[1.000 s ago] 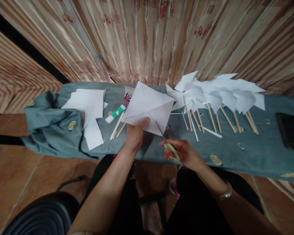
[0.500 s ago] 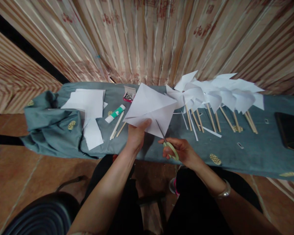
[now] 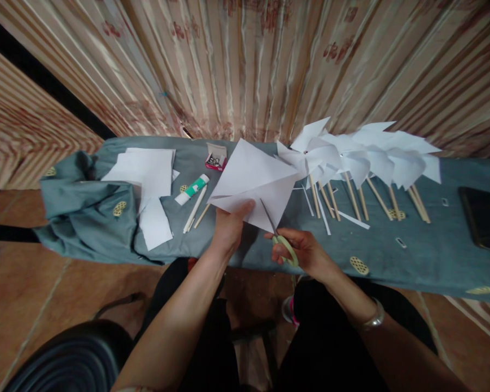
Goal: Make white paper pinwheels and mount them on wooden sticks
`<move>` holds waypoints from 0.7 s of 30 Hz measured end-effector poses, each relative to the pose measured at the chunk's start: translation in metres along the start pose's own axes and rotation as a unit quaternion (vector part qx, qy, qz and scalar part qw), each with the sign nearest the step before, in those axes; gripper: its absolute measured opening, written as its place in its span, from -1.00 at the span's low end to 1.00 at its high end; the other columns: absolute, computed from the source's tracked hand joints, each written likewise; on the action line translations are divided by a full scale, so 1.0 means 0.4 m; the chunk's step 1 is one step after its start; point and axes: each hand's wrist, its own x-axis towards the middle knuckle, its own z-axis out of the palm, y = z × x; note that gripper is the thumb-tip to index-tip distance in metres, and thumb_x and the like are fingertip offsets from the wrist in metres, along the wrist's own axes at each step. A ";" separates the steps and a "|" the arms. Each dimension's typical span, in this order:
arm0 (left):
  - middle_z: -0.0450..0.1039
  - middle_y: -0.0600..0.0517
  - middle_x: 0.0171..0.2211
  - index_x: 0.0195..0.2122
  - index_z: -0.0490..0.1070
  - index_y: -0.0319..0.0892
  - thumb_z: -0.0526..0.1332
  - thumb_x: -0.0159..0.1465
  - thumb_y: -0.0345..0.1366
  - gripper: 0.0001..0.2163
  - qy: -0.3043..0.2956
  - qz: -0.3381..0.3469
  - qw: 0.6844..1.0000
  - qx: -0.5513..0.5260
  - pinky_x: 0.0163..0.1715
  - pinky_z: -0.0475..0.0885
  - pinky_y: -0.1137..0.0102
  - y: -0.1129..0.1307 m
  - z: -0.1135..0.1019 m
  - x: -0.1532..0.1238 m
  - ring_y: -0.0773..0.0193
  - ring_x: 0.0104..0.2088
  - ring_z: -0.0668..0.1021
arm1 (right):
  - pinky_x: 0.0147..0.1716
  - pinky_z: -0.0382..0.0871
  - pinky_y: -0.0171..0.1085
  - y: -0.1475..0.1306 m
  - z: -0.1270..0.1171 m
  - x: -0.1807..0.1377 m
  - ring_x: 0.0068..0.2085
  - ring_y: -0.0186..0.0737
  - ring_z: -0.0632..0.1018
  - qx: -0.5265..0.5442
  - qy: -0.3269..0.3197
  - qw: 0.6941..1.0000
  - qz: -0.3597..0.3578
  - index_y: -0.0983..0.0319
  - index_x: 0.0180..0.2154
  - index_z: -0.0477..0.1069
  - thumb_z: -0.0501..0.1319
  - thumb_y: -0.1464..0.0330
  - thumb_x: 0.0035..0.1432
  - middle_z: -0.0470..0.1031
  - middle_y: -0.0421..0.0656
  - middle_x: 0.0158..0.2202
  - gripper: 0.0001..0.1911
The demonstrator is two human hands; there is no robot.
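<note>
A square of white paper [image 3: 249, 169] is pinched near its lower edge by my left hand [image 3: 230, 226], thumb on top. It is turned cornerwise and has a slit on its left side. My right hand [image 3: 300, 250] is closed round the pale green handles of the scissors [image 3: 285, 247]. One scissor blade lies over the paper near its lower right corner; the other blade is hidden. Finished paper pinwheels [image 3: 367, 158] on wooden sticks lie just right of the paper.
On the grey-green cloth [image 3: 261, 256] lie a glue stick [image 3: 193, 189], a white pen [image 3: 195, 209], a small box of pins [image 3: 215, 159], stacked paper [image 3: 147, 169], paper strips [image 3: 351, 219] and a dark phone [image 3: 484, 218]. A pleated curtain [image 3: 228, 65] hangs behind; a round stool [image 3: 69, 359] stands lower left.
The paper and my left hand have shifted very slightly to the right. My right hand and the scissors are almost where they were.
</note>
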 end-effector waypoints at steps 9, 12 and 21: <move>0.57 -0.03 -0.19 -0.14 0.49 -0.19 0.42 -0.11 -0.40 -0.56 0.002 0.002 1.000 0.007 -0.04 0.39 0.27 0.000 0.000 0.001 0.20 -0.18 0.56 | -0.61 0.28 -0.37 0.006 0.000 0.004 -0.61 -0.40 0.42 0.006 0.006 1.000 0.004 0.28 -0.33 0.51 0.48 0.15 -0.25 0.44 -0.24 -0.62 -0.55; 0.56 -0.04 -0.18 -0.14 0.49 -0.19 0.42 -0.11 -0.40 -0.56 0.001 0.004 1.000 0.002 -0.05 0.39 0.27 -0.001 0.000 0.001 0.21 -0.18 0.56 | -0.60 0.28 -0.35 0.007 -0.002 0.004 -0.60 -0.39 0.42 0.010 -0.007 1.000 -0.003 0.29 -0.31 0.52 0.47 0.15 -0.22 0.45 -0.23 -0.61 -0.56; 0.58 -0.01 -0.26 -0.17 0.51 -0.19 0.43 -0.11 -0.39 -0.59 0.003 0.003 1.000 -0.002 -0.11 0.41 0.30 0.000 0.000 -0.001 0.22 -0.24 0.57 | -0.64 0.27 -0.37 0.006 0.006 0.004 -0.63 -0.40 0.41 0.027 0.009 0.999 -0.014 0.27 -0.40 0.52 0.49 0.17 -0.25 0.45 -0.24 -0.64 -0.61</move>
